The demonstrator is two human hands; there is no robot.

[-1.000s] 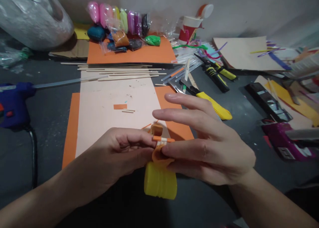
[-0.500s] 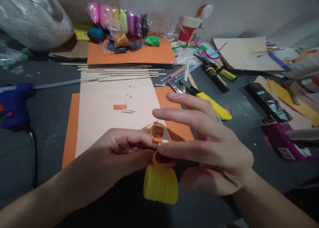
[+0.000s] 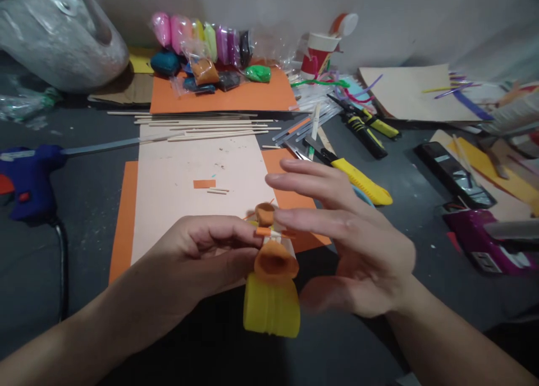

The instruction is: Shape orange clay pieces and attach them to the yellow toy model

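Observation:
My left hand (image 3: 214, 248) is closed, thumb and fingers pinching a small craft model from its left side. The model has a ribbed yellow cylinder (image 3: 272, 307) at the near end, an orange clay cup (image 3: 275, 262) above it, and a smaller clay piece (image 3: 265, 213) farther off. A short stick with an orange wrap (image 3: 264, 231) crosses between the two clay parts. On the right side hovers my right hand (image 3: 345, 240), fingers spread and holding nothing. Its index fingertip is close to the smaller clay piece; whether it touches I cannot tell.
Pale paper (image 3: 168, 206) with an orange scrap (image 3: 204, 184) lies ahead, thin sticks (image 3: 210, 126) across its far edge. A blue glue gun (image 3: 29, 178) lies left; a yellow cutter (image 3: 362, 181), pliers (image 3: 364, 127) and a purple tool (image 3: 480, 240) lie right. Clay packets (image 3: 202, 43) stand behind.
My right index finger has lifted off the model's middle and moved slightly up and away, uncovering the orange cup's opening. My left hand keeps its hold.

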